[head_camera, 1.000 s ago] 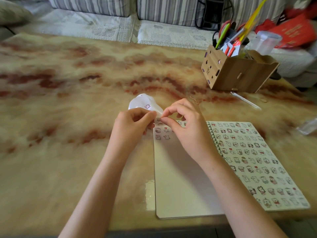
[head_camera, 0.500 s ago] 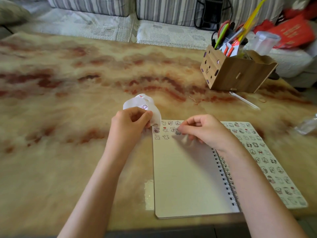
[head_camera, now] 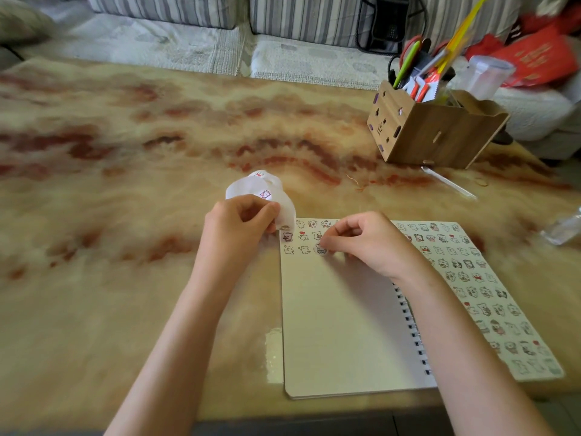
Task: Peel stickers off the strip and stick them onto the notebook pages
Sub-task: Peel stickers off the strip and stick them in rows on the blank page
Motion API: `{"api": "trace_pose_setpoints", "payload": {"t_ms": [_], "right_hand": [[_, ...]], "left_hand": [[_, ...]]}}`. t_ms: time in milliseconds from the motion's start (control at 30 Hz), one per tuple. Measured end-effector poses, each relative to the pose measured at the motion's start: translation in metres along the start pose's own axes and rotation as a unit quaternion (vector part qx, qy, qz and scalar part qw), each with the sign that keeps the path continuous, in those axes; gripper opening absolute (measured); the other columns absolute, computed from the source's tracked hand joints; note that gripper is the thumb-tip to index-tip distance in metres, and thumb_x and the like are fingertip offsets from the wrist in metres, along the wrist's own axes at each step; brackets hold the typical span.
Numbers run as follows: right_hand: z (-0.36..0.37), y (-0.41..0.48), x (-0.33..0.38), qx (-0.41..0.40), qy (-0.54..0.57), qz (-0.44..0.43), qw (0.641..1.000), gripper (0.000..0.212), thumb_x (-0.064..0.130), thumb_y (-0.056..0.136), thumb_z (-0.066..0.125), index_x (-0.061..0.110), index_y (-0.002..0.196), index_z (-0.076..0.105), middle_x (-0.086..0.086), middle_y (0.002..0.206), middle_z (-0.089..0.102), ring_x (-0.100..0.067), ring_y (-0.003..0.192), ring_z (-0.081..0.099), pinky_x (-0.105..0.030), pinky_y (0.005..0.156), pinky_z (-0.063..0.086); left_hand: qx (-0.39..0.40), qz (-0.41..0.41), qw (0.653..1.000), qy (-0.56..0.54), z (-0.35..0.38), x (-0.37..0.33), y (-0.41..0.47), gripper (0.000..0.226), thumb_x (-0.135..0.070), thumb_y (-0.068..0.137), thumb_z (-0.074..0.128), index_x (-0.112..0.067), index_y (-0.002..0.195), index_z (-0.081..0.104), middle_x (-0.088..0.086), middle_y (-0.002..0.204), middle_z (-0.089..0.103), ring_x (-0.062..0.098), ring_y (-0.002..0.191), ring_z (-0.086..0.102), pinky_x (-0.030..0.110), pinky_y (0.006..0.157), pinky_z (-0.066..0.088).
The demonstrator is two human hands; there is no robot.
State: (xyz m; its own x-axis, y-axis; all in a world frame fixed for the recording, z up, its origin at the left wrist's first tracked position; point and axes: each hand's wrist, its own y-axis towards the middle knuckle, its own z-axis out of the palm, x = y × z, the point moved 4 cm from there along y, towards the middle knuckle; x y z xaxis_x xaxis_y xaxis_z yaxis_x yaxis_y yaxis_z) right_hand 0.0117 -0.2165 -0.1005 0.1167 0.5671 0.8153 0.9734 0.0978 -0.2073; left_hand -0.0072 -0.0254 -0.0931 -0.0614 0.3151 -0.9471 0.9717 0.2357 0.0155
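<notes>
An open spiral notebook [head_camera: 342, 325] lies at the table's front edge. Its left page is cream with a few rows of small cartoon stickers at the top; its right page [head_camera: 490, 297] is covered with stickers. My left hand [head_camera: 239, 225] grips a curled white sticker strip [head_camera: 267, 191] just left of the notebook's top corner. My right hand [head_camera: 364, 243] has its fingers curled, with the fingertips pressing a small sticker [head_camera: 321, 248] down in the second row of the left page.
A brown cardboard organiser [head_camera: 434, 130] holding pens and scissors stands at the back right. A clear pen [head_camera: 449, 182] lies in front of it. A clear plastic item [head_camera: 562, 228] sits at the right edge. A striped sofa runs behind the marbled table [head_camera: 125, 215].
My right hand left the strip with a sticker, moved down onto the left page and now presses it there. My left hand kept hold of the strip.
</notes>
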Motion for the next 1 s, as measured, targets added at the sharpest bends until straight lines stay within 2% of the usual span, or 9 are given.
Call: {"api": "trace_pose_setpoints", "payload": {"t_ms": [167,267,400,567,800,933,1000], "right_hand": [[0.0009,0.0009,-0.0009,-0.012,0.0,-0.001,1.0,0.006,0.018,0.076,0.076,0.013,0.072,0.074,0.005,0.058,0.061,-0.012,0.052,0.041,-0.027,0.054,0.029],[0.0014,0.0008,-0.0002,-0.014,-0.005,-0.001,1.0,0.006,0.017,0.076,0.076,0.014,0.072,0.073,0.008,0.054,0.06,-0.009,0.048,0.041,-0.026,0.051,0.03],[0.0019,-0.0002,0.0014,-0.017,-0.009,0.001,1.0,0.004,0.017,0.078,0.075,0.014,0.075,0.074,0.004,0.059,0.061,-0.008,0.047,0.041,-0.022,0.046,0.03],[0.0039,0.0002,0.0007,-0.024,-0.017,0.004,1.0,0.004,0.016,0.077,0.075,0.012,0.077,0.073,0.0,0.066,0.064,-0.01,0.052,0.044,-0.021,0.047,0.032],[0.0075,0.0034,-0.0039,-0.047,-0.046,-0.003,0.998,0.007,0.019,0.074,0.077,0.017,0.074,0.07,0.009,0.061,0.063,0.0,0.049,0.048,-0.019,0.05,0.034],[0.0068,0.0038,-0.0044,-0.042,-0.041,-0.017,0.998,0.01,0.02,0.074,0.08,0.018,0.075,0.07,0.006,0.062,0.06,-0.005,0.053,0.048,-0.02,0.051,0.034],[0.0058,0.0042,-0.0049,-0.044,-0.04,-0.022,0.998,0.016,0.021,0.073,0.081,0.018,0.082,0.067,0.004,0.065,0.059,-0.007,0.055,0.048,-0.021,0.052,0.033]], "left_hand": [[-0.002,-0.001,1.0,0.003,0.0,0.0001,0.0005,0.02,-0.023,0.087,0.06,-0.018,0.07,0.07,-0.004,0.065,0.067,0.002,0.05,0.051,0.015,0.05,0.039],[-0.001,-0.003,1.0,0.0,0.0003,0.0003,0.0009,0.02,-0.022,0.087,0.061,-0.019,0.07,0.07,-0.005,0.064,0.067,0.0,0.048,0.05,0.013,0.049,0.039],[-0.001,0.0,1.0,-0.003,0.0007,-0.0005,0.0009,0.02,-0.021,0.087,0.06,-0.016,0.071,0.07,-0.004,0.064,0.066,-0.001,0.046,0.049,0.01,0.047,0.038],[-0.004,0.0,1.0,0.0,0.0005,-0.0001,0.0014,0.02,-0.021,0.087,0.06,-0.016,0.07,0.07,-0.004,0.064,0.066,0.001,0.048,0.049,0.012,0.049,0.039],[-0.003,0.001,1.0,0.0,0.0004,-0.0025,-0.0005,0.019,-0.019,0.089,0.06,-0.014,0.075,0.071,0.0,0.067,0.068,-0.005,0.043,0.051,0.007,0.045,0.038],[-0.004,-0.001,1.0,-0.001,0.0003,-0.0021,-0.0008,0.019,-0.019,0.088,0.06,-0.013,0.074,0.071,-0.001,0.066,0.067,-0.004,0.043,0.051,0.007,0.044,0.038],[-0.003,0.001,1.0,0.001,0.0004,-0.0027,-0.0008,0.02,-0.019,0.089,0.06,-0.012,0.074,0.071,0.0,0.067,0.068,-0.005,0.043,0.051,0.007,0.045,0.038]]}}
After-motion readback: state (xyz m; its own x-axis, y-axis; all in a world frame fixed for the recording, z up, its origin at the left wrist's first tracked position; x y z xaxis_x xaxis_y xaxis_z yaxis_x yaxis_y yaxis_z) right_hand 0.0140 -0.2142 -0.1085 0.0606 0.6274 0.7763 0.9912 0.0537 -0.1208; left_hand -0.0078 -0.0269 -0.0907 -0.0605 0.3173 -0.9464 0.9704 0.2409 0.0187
